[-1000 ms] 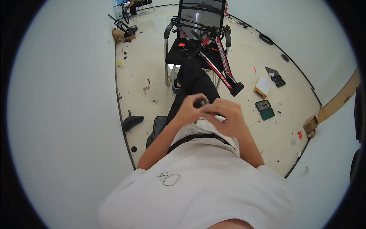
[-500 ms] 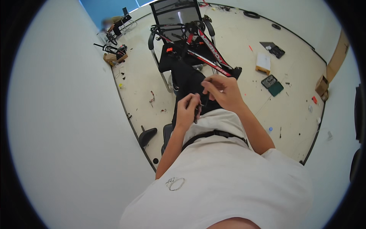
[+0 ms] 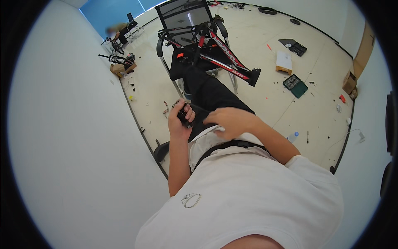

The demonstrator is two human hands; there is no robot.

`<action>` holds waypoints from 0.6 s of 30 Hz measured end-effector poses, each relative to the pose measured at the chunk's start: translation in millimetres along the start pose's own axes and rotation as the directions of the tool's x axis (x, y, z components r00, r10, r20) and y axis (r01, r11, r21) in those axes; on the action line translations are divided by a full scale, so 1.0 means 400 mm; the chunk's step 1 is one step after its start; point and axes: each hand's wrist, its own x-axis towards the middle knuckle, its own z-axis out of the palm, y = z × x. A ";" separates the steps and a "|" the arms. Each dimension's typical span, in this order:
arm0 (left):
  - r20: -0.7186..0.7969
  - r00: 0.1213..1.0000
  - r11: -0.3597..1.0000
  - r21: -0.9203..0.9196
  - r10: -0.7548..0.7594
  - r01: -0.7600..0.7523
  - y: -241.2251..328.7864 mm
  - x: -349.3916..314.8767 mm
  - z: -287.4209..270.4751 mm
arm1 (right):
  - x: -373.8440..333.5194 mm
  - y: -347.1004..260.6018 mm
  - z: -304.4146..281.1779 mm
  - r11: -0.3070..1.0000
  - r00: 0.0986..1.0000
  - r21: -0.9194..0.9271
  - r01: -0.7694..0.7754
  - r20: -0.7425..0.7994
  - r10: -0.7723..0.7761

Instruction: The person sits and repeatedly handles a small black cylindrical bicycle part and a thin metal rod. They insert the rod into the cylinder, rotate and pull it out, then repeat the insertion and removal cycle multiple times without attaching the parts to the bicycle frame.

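Observation:
My left hand (image 3: 180, 120) is closed around a small black metal part (image 3: 183, 115), palm side up. Round holes show in its face; the fingers cover much of it, and its exact kind is unclear. Just to the right, my right hand (image 3: 232, 121) has its fingers curled, slightly smeared by motion. A thin dark rod (image 3: 200, 108), like a hex key, runs from the black part toward these fingers. Both hands are over my lap. Beyond them a red and black bicycle frame (image 3: 226, 56) rests across a black office chair (image 3: 182, 20).
On the floor to the right are a green open tool case (image 3: 296, 86), a black open case (image 3: 297, 49), a white box (image 3: 284, 61) and a bottle (image 3: 292, 137). A bike saddle (image 3: 161, 152) lies by the left wall. Far left, another person (image 3: 120, 30) bends over bike parts.
My left hand has moved left and turned, bringing the black part into view. My right hand has dropped lower and turned its back upward, farther from the left hand.

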 end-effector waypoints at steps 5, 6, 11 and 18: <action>0.043 0.996 0.979 0.191 -0.082 0.072 -0.044 -0.033 0.077 | -0.015 0.074 -0.062 0.968 0.957 -0.251 -0.011 -0.283 -0.062; 0.031 0.995 0.972 0.218 -0.097 0.088 -0.057 -0.037 0.088 | -0.017 0.075 -0.067 0.959 0.945 -0.283 -0.020 -0.319 -0.074; 0.041 0.992 0.960 0.261 -0.119 0.104 -0.100 -0.038 0.091 | -0.021 0.062 -0.082 0.934 0.916 -0.353 -0.061 -0.392 -0.088; 0.038 0.999 0.872 0.487 0.029 -0.043 -0.105 -0.026 0.074 | 0.004 0.036 -0.079 0.918 0.888 0.396 0.011 -0.426 0.173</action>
